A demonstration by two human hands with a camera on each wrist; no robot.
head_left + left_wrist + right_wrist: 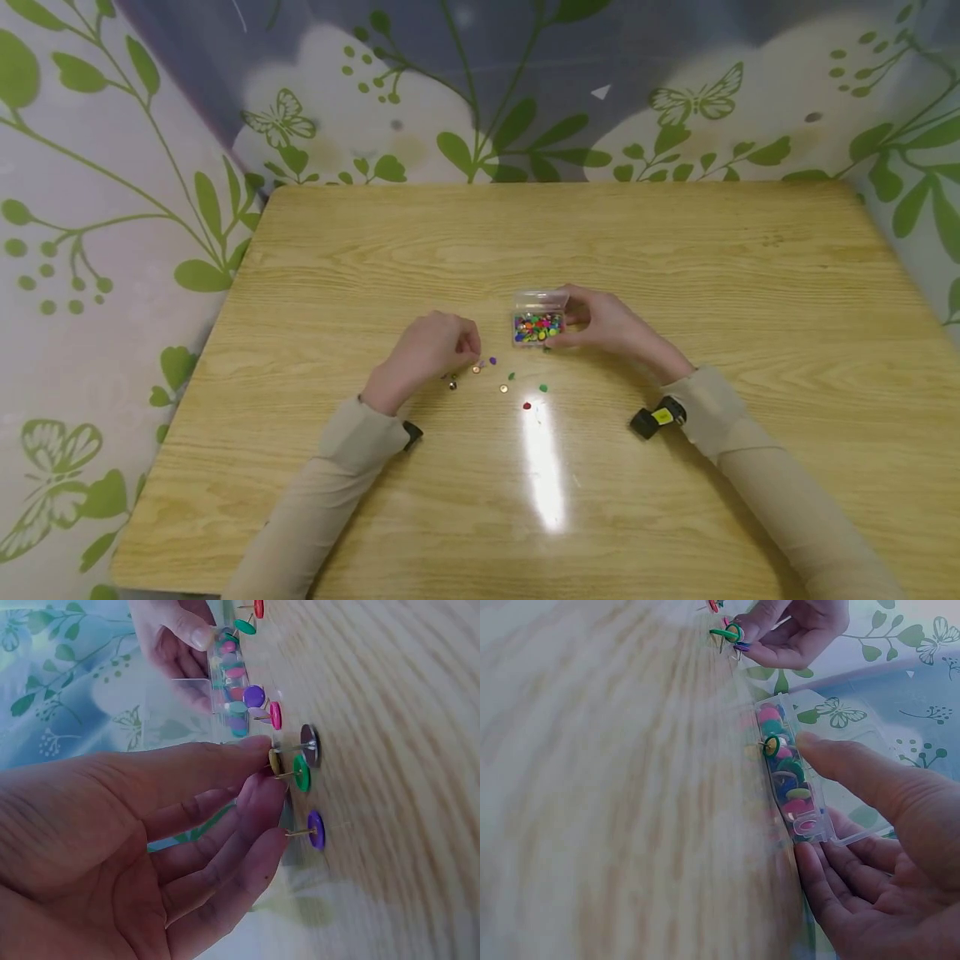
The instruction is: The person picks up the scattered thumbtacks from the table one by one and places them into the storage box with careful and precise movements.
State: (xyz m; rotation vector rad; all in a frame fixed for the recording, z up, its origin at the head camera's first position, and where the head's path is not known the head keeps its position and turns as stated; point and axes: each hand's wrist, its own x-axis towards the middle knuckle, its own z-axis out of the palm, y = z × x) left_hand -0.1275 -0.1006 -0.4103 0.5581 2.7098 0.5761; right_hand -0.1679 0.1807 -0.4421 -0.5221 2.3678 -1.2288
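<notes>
A small clear plastic box (542, 298) with its lid up stands on the table, full of colourful thumbtacks (542, 330). My right hand (611, 323) holds it from the right, thumb at the near side and fingers behind. To the left of the box, my left hand (429, 350) is low over the tabletop. In the left wrist view its thumb and forefinger pinch a gold thumbtack (274, 761). Close to these fingertips lie a green thumbtack (301, 773) and a purple thumbtack (316, 830), pins pointing up from the table.
Loose thumbtacks lie before the box, among them a red one (527, 406), a green one (543, 388) and a gold one (503, 388). The wooden table (675, 242) meets a leaf-patterned wall (420, 125) at the back. Light glares on its near part.
</notes>
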